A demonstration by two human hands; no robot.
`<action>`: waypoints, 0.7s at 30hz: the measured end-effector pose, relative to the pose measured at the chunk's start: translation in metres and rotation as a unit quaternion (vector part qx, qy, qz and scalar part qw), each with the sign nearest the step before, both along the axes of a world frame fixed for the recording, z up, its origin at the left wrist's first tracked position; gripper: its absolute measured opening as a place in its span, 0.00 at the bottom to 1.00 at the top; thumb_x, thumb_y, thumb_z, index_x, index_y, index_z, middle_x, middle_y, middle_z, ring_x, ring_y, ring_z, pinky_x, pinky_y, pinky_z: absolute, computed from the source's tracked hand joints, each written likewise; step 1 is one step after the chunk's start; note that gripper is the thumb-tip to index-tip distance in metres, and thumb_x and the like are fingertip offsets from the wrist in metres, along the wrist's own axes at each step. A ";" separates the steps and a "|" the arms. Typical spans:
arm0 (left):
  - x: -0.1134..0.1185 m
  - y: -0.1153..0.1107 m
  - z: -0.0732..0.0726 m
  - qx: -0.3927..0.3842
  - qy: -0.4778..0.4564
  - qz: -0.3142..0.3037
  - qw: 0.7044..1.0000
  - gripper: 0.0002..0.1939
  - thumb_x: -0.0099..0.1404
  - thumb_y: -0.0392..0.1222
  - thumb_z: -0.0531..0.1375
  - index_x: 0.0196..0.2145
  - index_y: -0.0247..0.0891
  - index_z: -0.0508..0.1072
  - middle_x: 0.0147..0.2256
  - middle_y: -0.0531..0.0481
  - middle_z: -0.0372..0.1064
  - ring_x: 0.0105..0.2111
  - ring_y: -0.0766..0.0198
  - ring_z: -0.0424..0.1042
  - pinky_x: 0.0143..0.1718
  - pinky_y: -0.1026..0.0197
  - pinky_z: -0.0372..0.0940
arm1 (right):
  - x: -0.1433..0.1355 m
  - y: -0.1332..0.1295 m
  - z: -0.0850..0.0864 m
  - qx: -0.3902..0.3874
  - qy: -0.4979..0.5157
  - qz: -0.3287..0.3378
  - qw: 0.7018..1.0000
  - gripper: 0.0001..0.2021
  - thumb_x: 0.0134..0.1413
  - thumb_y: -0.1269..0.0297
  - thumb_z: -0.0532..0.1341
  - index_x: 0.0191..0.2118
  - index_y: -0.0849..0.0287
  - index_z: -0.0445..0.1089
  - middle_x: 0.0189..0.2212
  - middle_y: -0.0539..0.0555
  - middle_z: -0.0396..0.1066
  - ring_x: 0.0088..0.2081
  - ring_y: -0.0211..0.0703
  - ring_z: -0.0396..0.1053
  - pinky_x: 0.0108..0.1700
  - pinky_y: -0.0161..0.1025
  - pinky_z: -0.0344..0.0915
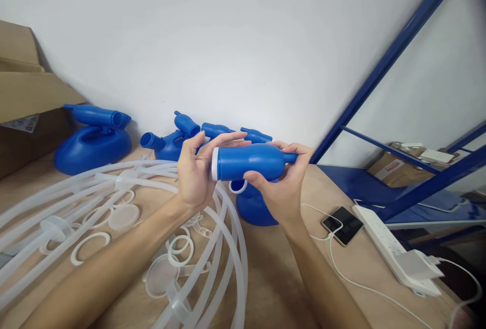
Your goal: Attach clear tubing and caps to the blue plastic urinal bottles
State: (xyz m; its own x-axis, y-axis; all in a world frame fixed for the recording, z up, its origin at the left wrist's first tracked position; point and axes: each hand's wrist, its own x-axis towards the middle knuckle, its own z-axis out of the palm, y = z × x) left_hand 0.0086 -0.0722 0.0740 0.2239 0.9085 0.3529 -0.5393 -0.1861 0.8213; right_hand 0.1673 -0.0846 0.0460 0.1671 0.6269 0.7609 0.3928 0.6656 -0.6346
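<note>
A blue plastic tube piece (250,162) with a narrow nozzle lies level in front of me, my right hand (286,182) wrapped round its nozzle end. Its thumb rests along the near side. At the wide end sits a white ring (214,164). The palm of my left hand (197,172) is against that ring, fingers stretched out behind the piece. Below it, partly hidden by my right hand, stands a blue plastic container (258,207) with a white ring (238,186) at its mouth.
Clear hoses (228,248), white rings (181,250) and caps (161,276) cover the left of the table. Blue containers (93,149) and more tube pieces (218,130) stand along the wall near a cardboard box (34,131). At right lie a phone (343,225), cables and a power strip (391,248).
</note>
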 end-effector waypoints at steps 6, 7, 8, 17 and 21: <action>0.006 -0.005 -0.022 0.197 0.037 0.167 0.965 0.31 0.69 0.64 0.52 0.59 0.42 0.71 0.54 0.43 0.75 0.57 0.44 0.72 0.62 0.43 0.64 | -0.005 -0.009 0.003 -0.054 -0.043 0.034 0.997 0.32 0.47 0.37 0.70 0.51 0.48 0.61 0.51 0.54 0.65 0.52 0.53 0.69 0.53 0.53 0.71; 0.006 -0.004 -0.026 0.223 0.047 0.180 0.957 0.30 0.69 0.65 0.53 0.59 0.44 0.70 0.56 0.44 0.73 0.59 0.44 0.71 0.63 0.43 0.63 | -0.005 -0.009 0.004 -0.055 -0.048 0.040 0.997 0.31 0.48 0.37 0.70 0.51 0.48 0.62 0.51 0.54 0.66 0.52 0.53 0.69 0.53 0.52 0.71; 0.005 -0.002 -0.030 0.243 0.058 0.191 0.949 0.30 0.69 0.65 0.53 0.60 0.45 0.69 0.58 0.45 0.72 0.60 0.43 0.70 0.63 0.42 0.62 | -0.004 -0.009 0.005 -0.058 -0.050 0.044 0.996 0.31 0.47 0.38 0.71 0.51 0.48 0.63 0.51 0.53 0.67 0.52 0.53 0.69 0.54 0.52 0.71; -0.009 0.013 -0.033 0.539 0.231 0.230 0.777 0.35 0.68 0.60 0.59 0.68 0.48 0.61 0.69 0.38 0.56 0.67 0.38 0.60 0.66 0.38 0.58 | 0.020 0.004 0.014 -0.175 -0.059 0.167 0.969 0.29 0.47 0.37 0.70 0.46 0.52 0.67 0.44 0.52 0.71 0.44 0.50 0.72 0.47 0.49 0.74; -0.021 0.018 -0.019 0.555 0.402 0.165 0.709 0.39 0.68 0.57 0.63 0.71 0.47 0.57 0.71 0.36 0.53 0.64 0.40 0.66 0.56 0.47 0.70 | 0.036 0.009 0.022 -0.235 -0.045 0.184 0.953 0.31 0.46 0.38 0.71 0.48 0.52 0.66 0.44 0.52 0.69 0.36 0.45 0.73 0.33 0.42 0.75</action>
State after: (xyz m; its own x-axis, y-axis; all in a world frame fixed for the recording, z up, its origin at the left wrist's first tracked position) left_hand -0.0125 -0.0547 0.0548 0.5982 0.2199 0.7706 0.2442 -0.9659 0.0861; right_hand 0.2031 -0.0759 0.0676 -0.1835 0.9057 0.3822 0.2541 0.4193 -0.8716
